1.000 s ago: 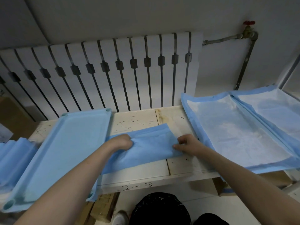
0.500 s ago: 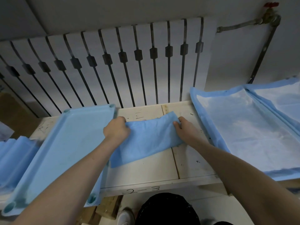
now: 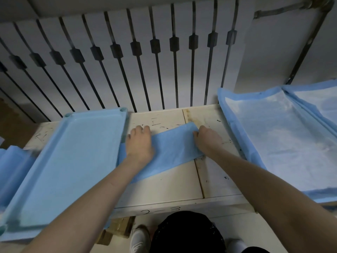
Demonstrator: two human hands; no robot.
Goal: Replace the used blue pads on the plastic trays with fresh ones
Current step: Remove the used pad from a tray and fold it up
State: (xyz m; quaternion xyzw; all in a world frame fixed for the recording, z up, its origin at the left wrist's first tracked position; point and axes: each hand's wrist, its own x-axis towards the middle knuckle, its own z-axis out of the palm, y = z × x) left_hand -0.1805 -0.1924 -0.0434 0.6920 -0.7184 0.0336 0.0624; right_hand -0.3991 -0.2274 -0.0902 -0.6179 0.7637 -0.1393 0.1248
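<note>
A folded blue pad [image 3: 173, 148] lies on the wooden shelf [image 3: 164, 189] between two trays. My left hand [image 3: 139, 143] grips its left end and my right hand [image 3: 207, 141] grips its right end. To the left, a bare light-blue plastic tray [image 3: 69, 161] rests tilted over the shelf's front edge. On the right, a tray lined with a spread-out blue pad [image 3: 284, 139] with a white centre sits level, and a second lined tray [image 3: 319, 103] stands beyond it.
A white radiator [image 3: 136, 61] with dark bars runs behind the shelf. More blue pad material [image 3: 11, 167] hangs at the far left. The shelf front is marked "2-3" [image 3: 160, 209]. Below are my dark clothing and shoes on the floor.
Both hands have pushed the folded pad away from me toward the back of the shelf and now hold its two ends farther apart. The view has shifted downward.
</note>
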